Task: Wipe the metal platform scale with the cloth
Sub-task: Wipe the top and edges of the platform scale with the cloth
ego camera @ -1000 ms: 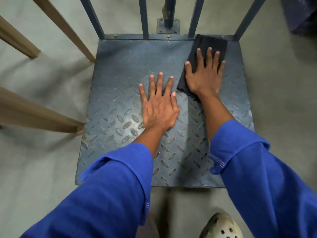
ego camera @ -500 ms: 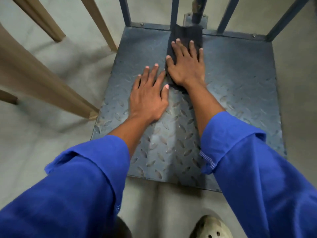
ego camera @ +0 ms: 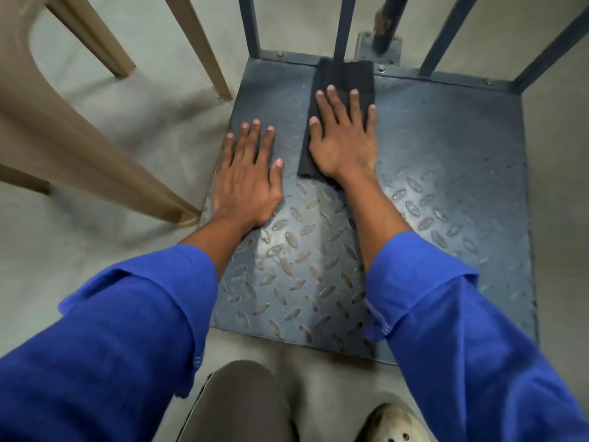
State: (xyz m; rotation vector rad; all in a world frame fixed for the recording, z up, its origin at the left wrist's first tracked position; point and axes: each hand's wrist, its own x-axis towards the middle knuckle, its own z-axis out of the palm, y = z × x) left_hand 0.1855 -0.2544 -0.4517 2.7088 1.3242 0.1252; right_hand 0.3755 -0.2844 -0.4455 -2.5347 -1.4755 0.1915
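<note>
Metal platform scale (ego camera: 446, 173) lies on floor (ego camera: 134, 129), beside tan chair legs (ego camera: 95, 173). Dark cloth (ego camera: 342, 78) flat on scale's far edge, under right hand (ego camera: 342, 138), fingers spread, palm pressing. Left hand (ego camera: 247, 177) flat, empty, on plate near left edge. Blue sleeves (ego camera: 446, 314).

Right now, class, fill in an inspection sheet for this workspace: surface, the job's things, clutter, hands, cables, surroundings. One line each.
Surface: metal platform scale, diamond-tread plate, worn and shiny near the front.
Job's things: dark cloth, folded, flat on the plate against the back rail.
Clutter: nothing seen on the plate.
Hands: right hand flat on the cloth, fingers spread; left hand flat on bare plate near its left edge, holding nothing.
Cables: nothing seen.
Surroundings: tan chair legs at left, blue upright bars behind, grey floor, a shoe at the front.
</note>
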